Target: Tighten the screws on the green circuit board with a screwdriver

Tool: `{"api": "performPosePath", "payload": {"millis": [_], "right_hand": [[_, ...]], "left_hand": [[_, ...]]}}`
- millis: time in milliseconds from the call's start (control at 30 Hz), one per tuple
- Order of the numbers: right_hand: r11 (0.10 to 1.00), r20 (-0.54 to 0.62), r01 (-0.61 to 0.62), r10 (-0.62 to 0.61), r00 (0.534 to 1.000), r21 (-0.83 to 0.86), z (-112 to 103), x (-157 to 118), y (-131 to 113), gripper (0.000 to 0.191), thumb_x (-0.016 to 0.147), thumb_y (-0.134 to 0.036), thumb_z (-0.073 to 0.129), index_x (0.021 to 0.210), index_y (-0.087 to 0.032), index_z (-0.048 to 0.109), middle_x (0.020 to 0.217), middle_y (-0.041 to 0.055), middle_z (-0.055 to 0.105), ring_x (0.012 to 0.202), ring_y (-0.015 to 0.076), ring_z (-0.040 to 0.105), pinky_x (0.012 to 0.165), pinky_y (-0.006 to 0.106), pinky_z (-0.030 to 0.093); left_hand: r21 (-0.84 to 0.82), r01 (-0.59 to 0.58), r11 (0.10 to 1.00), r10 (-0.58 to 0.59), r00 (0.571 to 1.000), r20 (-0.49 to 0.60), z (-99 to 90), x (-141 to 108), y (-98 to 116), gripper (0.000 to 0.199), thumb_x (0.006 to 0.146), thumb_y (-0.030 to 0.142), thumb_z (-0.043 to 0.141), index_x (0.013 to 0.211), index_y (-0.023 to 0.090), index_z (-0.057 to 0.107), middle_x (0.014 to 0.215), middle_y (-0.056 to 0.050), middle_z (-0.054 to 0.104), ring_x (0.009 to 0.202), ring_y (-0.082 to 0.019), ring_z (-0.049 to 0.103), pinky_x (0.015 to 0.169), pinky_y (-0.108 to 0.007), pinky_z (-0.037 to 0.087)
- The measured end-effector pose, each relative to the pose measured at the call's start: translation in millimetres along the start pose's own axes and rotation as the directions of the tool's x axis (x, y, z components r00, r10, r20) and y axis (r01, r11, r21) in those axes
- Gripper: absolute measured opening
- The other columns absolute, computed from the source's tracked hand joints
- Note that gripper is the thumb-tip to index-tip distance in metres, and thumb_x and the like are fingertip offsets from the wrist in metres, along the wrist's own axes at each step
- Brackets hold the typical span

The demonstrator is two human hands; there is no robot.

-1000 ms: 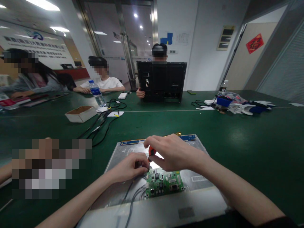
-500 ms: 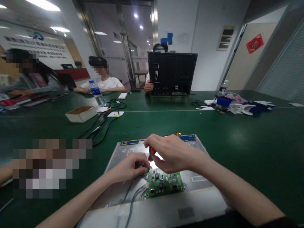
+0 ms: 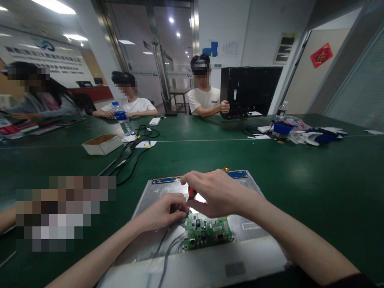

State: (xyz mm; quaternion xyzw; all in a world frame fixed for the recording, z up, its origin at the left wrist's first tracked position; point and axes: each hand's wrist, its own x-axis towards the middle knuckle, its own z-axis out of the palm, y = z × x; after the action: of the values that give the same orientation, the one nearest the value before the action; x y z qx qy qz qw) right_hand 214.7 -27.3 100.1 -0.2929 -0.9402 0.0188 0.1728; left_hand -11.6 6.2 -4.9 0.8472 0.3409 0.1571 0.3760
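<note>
My right hand [image 3: 217, 194] is closed around a screwdriver [image 3: 192, 192] with a red and black handle. It stands nearly upright, tip down at the upper left corner of a green circuit board [image 3: 207, 233]; the exact contact is hidden. My left hand [image 3: 169, 210] rests beside that corner, thumb and fingers pinched near the tip; what they hold, if anything, I cannot make out. Under both hands lies a silver metal panel [image 3: 252, 236], with a narrow blue board [image 3: 238, 174] along its far edge. Grey cables [image 3: 165, 256] run from the board's left side.
An open white box [image 3: 102, 146], black cables [image 3: 127, 154] and a water bottle [image 3: 122, 118] stand at left. Across the green table a person [image 3: 205, 100] holds a black monitor housing [image 3: 255, 90]. Bags and gloves [image 3: 306, 134] lie at right. Other people sit at far left.
The person opposite has shifted the black housing to the right and turned it, so that their upper body now shows. My right fingers have moved slightly around the screwdriver; my left hand has stayed put.
</note>
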Motion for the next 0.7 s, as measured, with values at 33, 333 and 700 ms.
{"api": "performPosePath", "payload": {"millis": [33,333,700], "right_hand": [[1.0,-0.004,0.012,-0.012,1.0,0.002,0.0,-0.3,-0.5,0.026,0.087,-0.027,0.049,0.111,-0.015,0.047,0.103,0.0069,0.065,0.069,0.0157,0.058,0.05,0.028,0.029],[1.0,0.001,0.002,-0.002,1.0,0.014,0.7,0.2,0.4,0.029,0.088,-0.023,0.047,0.116,-0.016,0.047,0.101,0.0062,0.066,0.069,0.0153,0.058,0.05,0.028,0.027],[1.0,-0.014,0.012,-0.012,1.0,0.028,1.1,0.9,0.7,0.018,0.09,-0.028,0.051,0.104,-0.016,0.051,0.097,0.0045,0.065,0.071,0.0145,0.056,0.052,0.027,0.028]], "left_hand": [[-0.003,-0.002,1.0,0.002,1.0,0.003,-0.1,0.3,-0.2,0.012,0.081,0.027,0.063,0.08,0.016,0.067,0.074,-0.001,0.064,0.068,-0.016,0.056,0.062,-0.025,0.041],[-0.01,-0.024,1.0,0.024,1.0,0.013,0.2,0.0,-1.7,0.011,0.082,0.024,0.062,0.085,0.016,0.068,0.078,-0.002,0.065,0.07,-0.016,0.056,0.063,-0.025,0.042],[-0.016,0.002,1.0,-0.002,1.0,-0.022,1.4,-0.2,2.2,0.01,0.081,0.024,0.062,0.079,0.016,0.067,0.071,0.0,0.062,0.065,-0.015,0.053,0.06,-0.024,0.04]]}}
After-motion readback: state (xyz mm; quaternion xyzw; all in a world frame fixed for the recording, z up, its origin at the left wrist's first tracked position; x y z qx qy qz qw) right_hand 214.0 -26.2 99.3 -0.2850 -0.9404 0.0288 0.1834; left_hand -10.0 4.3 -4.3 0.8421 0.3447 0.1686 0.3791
